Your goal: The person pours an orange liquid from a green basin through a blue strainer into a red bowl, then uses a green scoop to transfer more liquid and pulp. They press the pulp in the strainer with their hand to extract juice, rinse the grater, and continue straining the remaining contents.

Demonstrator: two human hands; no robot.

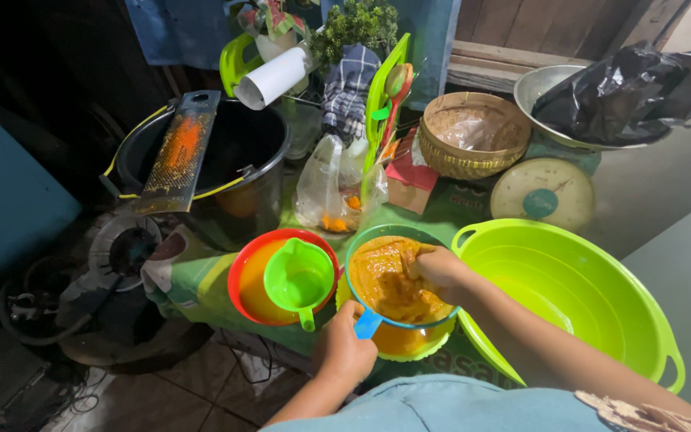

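Landmark: blue-rimmed strainer (397,280), filled with orange pulp (385,284), seated on a yellow-green bowl (409,344).
Left hand (344,352): at the strainer's near edge, fingers curled tightly around its blue handle (367,323).
Right hand (440,268): inside the strainer, fingers pressed together, bearing down on the pulp.
Red bowl (243,280): just left of the strainer, holds orange liquid and a green funnel (299,280).
Large green basin (585,296): just right of the strainer.
Grater (179,152): well beyond the strainer to the left, lying across a black pot (257,144).
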